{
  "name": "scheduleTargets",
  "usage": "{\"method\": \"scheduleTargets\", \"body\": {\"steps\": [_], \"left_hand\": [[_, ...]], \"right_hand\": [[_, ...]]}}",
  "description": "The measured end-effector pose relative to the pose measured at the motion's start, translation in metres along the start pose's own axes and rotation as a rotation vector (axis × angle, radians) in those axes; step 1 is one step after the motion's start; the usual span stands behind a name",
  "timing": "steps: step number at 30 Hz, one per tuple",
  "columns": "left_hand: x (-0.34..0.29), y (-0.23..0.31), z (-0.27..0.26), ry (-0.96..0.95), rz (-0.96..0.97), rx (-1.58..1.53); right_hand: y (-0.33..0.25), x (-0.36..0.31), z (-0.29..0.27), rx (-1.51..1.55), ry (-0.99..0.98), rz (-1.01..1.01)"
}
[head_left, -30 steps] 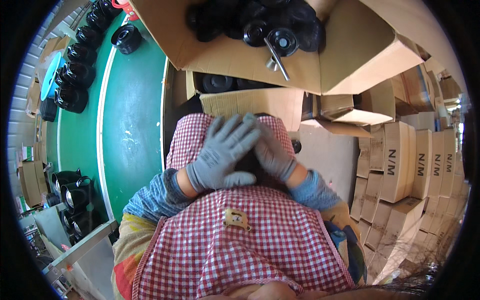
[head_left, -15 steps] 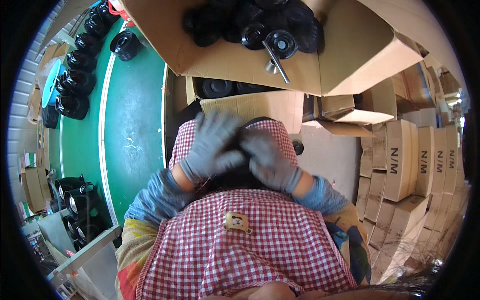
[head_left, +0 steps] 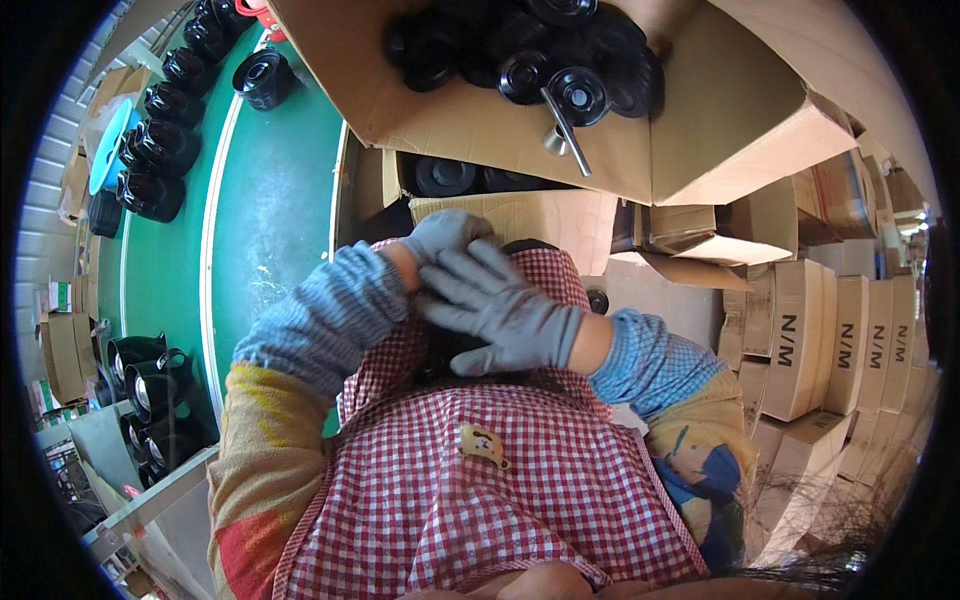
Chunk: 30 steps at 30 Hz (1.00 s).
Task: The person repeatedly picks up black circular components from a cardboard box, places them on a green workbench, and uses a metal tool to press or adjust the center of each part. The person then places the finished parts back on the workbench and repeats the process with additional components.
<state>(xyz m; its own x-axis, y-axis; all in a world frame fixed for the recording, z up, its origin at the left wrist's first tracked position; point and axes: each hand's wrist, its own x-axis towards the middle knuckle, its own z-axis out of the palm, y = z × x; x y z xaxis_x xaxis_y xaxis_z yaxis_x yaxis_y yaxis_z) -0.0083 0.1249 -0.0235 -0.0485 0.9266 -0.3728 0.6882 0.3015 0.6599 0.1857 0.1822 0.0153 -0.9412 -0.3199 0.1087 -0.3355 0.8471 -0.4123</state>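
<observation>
Both hands wear grey gloves and meet above my lap, over a red-and-white checked apron point(head_left: 420, 460). My right hand point(head_left: 500, 315) is open, its fingers spread and pointing toward the left wrist, with nothing in it. Just beyond it, my left hand point(head_left: 445, 233) is bent at the wrist and partly covered by the right fingertips; its own fingers are mostly hidden. Ahead of the hands, an opened cardboard box point(head_left: 500, 207) holds round black parts point(head_left: 445, 177).
A larger carton point(head_left: 730, 120) above holds many black round parts point(head_left: 580, 95); a metal rod-like tool point(head_left: 567, 130) rests by them. On my left runs a green worktable point(head_left: 270, 220) with glossy black pots point(head_left: 150, 195) and a black stack point(head_left: 263, 78). Stacked cartons point(head_left: 800, 340) stand right.
My right hand has moved left across the left one, fingers spread. My left hand has shifted slightly forward and bent, its forearm swinging outward. The view has tilted slightly.
</observation>
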Motion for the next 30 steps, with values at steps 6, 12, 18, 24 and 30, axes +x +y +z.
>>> {"method": "scheduleTargets", "body": {"steps": [6, 12, 18, 24, 30], "left_hand": [[-0.023, 0.000, 0.019, 0.142, 0.368, -0.086], [0.030, 0.061, 0.008, -0.046, 0.027, 0.216], [0.006, 0.010, 0.027, 0.019, 0.663, -0.081], [0.017, 0.042, -0.002, -0.240, 0.419, -0.013], [0.038, 0.009, 0.019, -0.029, 0.565, 0.127]], "right_hand": [[0.048, -0.026, -0.024, 0.124, -0.003, 0.039], [-0.013, 0.020, -0.003, 0.080, 0.272, -0.201], [0.046, -0.008, -0.005, 0.181, 0.095, -0.244], [0.027, -0.001, -0.016, -0.029, 0.200, -0.286], [0.017, 0.012, -0.011, 0.042, 0.215, -0.273]]}}
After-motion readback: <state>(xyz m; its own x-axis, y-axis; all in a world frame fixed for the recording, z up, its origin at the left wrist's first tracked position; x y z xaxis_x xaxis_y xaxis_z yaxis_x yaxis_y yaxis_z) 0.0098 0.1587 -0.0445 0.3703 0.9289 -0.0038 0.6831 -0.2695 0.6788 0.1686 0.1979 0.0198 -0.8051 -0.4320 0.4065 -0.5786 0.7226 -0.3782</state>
